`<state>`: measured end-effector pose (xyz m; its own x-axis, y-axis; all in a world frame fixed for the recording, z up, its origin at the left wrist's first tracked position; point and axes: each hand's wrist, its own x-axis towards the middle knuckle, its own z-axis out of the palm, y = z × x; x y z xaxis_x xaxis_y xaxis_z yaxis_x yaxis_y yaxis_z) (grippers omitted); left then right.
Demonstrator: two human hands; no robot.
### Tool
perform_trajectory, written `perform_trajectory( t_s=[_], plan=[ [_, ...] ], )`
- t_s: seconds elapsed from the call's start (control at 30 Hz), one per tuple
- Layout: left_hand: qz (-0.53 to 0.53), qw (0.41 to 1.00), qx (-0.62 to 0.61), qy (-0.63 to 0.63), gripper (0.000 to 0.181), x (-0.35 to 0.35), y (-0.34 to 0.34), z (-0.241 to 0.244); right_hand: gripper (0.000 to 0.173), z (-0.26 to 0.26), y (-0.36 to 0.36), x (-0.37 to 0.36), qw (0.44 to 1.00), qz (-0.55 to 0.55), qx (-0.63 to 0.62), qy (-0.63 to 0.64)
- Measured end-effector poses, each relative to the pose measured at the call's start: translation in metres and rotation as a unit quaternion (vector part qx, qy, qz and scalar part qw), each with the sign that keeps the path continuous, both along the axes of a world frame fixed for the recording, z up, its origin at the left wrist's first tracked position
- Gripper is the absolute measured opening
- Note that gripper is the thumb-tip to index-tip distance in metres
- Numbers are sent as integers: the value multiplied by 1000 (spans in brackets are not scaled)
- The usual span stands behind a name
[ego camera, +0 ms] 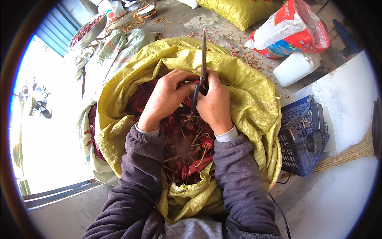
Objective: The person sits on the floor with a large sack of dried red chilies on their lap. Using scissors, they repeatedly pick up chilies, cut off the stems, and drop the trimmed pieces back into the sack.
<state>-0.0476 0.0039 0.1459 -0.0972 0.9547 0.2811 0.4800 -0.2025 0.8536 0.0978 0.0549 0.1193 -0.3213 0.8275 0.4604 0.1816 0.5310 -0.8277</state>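
Observation:
A yellow woven plastic sack [250,77] stands before me with its rim rolled outward. Inside lie many dried red chili peppers [182,134], some with long stems. My right hand [215,103] grips a pair of scissors [204,56] by the dark handles, blades pointing up and away from me. The two blades look close together. Beside it, over the peppers, my left hand [167,94] is curled, with a bit of red chili showing at its fingertips; the fingers hide most of that pepper. Both hands are close together above the sack's mouth.
A blue plastic crate [298,119] stands at right, near a white jug [297,68] and a red-and-white bag [286,33]. Another yellow sack [235,10] lies at the back. At left are pale sacks [115,50] and a basin [91,31] of red chilies. Chili scraps litter the floor.

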Motion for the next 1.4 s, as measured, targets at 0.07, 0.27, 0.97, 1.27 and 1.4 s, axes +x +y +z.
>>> perform_trajectory(
  t_s=[0.07,0.27,0.97,1.27,1.4],
  plan=[
    [-23,995,30,88,28,-1,5,8,44,2,0,3,999,-17,-9,-30],
    [29,998,-3,-64,14,6,18,-6,45,6,0,2,999,-25,13,-19],
    [44,843,41,-534,18,-33,29,-48,84,12,-2,23,859,311,-336,227],
    [26,856,155,-493,20,-26,30,-42,72,33,-11,35,974,122,-186,41],
    [65,893,150,-419,21,-23,36,-43,86,22,2,28,828,108,-525,166]
  ],
)
